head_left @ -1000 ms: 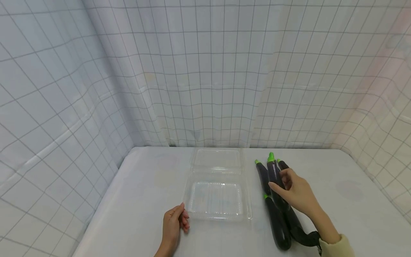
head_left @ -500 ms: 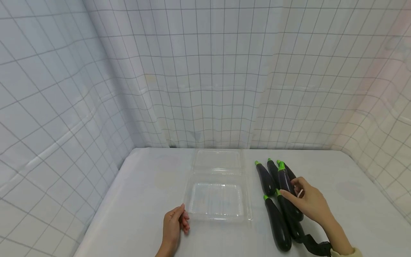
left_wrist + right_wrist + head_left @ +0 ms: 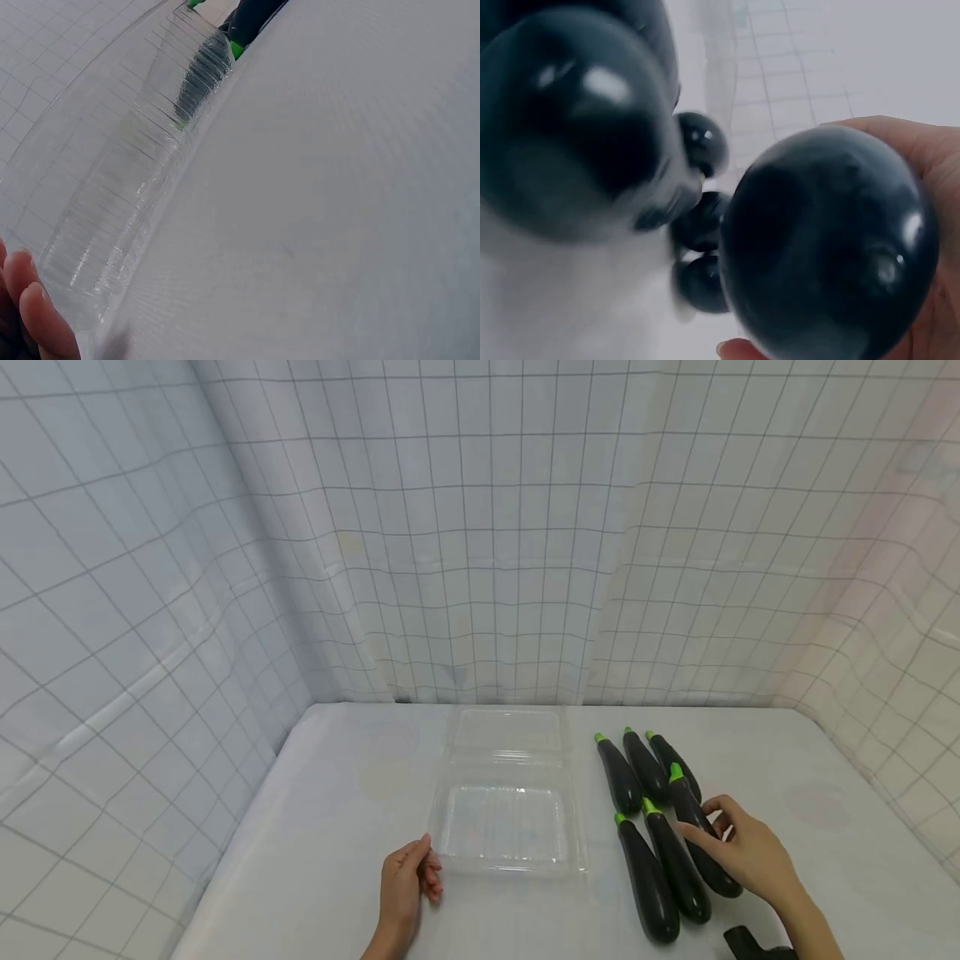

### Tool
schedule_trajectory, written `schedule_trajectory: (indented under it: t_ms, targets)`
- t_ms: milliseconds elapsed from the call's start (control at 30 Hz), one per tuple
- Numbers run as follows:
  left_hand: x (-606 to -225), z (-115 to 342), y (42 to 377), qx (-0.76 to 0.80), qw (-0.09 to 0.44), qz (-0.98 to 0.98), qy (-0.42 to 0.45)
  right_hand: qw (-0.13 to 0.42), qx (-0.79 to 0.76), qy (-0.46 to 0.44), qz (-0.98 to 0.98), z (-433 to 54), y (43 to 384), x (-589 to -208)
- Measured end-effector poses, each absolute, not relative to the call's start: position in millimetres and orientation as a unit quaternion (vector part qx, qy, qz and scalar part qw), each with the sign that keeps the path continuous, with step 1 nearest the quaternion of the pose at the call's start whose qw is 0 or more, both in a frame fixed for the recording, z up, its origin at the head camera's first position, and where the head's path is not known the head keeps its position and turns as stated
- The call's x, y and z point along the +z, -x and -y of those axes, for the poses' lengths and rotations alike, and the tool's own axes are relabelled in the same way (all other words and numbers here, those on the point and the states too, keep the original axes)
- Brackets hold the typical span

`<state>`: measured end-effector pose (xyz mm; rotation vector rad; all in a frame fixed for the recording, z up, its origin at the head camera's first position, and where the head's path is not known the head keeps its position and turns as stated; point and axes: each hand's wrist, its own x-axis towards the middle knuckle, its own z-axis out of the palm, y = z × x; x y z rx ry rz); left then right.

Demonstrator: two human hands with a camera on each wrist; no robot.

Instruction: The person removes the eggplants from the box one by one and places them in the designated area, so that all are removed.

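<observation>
In the head view my right hand (image 3: 750, 852) grips a dark eggplant (image 3: 686, 797) with a green stem, thumb on its left side and fingers on its right. The rounded end of this eggplant (image 3: 825, 247) fills much of the right wrist view, with the palm behind it. My left hand (image 3: 402, 885) rests on the table, fingers loosely curled, right at the front left corner of a clear plastic clamshell box (image 3: 504, 822). In the left wrist view the fingertips (image 3: 45, 319) show beside the ribbed box wall (image 3: 97, 202).
Left of the held eggplant lie two long eggplants, one (image 3: 648, 881) outermost and one (image 3: 677, 864) between. Three shorter eggplants (image 3: 619, 775) form a row behind. The box's lid (image 3: 510, 732) lies open toward the back. Grid-patterned curtains (image 3: 480, 543) enclose the white table (image 3: 337, 827).
My right hand has moved the held eggplant right and toward me, from above the other eggplants to the right side of the group. The left hand and the box have stayed put.
</observation>
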<state>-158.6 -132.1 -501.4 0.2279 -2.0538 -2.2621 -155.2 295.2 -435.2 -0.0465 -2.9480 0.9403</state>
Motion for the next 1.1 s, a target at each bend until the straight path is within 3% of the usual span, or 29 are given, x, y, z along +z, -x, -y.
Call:
schedule_trajectory:
  t_ms: [700,1100]
  targets:
    - [-505,133,161,-0.739,0.047,0.669,-0.072,-0.067,0.278,0.066,0.956,-315,148,-458]
    - [-504,133,161,-0.739,0.048,0.669,-0.065,-0.067,0.281,0.07,0.955,-317,141,-466]
